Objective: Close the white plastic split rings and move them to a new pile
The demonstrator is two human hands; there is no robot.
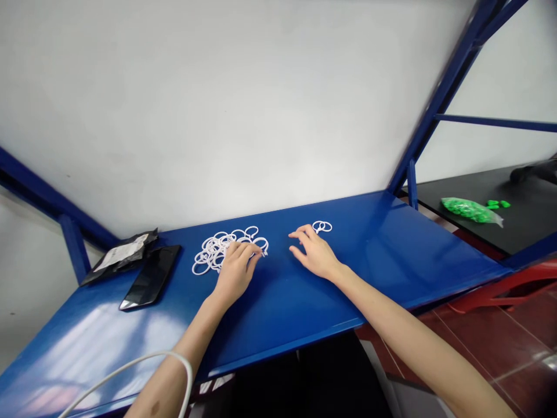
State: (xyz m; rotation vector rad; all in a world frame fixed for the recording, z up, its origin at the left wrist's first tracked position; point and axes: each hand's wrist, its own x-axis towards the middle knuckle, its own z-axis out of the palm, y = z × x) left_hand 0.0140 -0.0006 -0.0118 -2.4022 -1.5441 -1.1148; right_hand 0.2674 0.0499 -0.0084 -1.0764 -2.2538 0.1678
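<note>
A pile of white plastic rings [220, 247] lies on the blue table [369, 244]. My left hand [237, 270] rests at the pile's right edge, fingers curled and pinched on a ring. My right hand [314, 252] lies on the table to the right, fingers loosely spread and holding nothing. Just beyond its fingertips sit two separate white rings [322, 226].
A black phone [150, 277] and a dark packet with a white label [124, 252] lie at the table's left. A white cable [130, 368] loops near my left forearm. On a black table at right is a bag of green pieces [470, 209]. A white wall stands behind.
</note>
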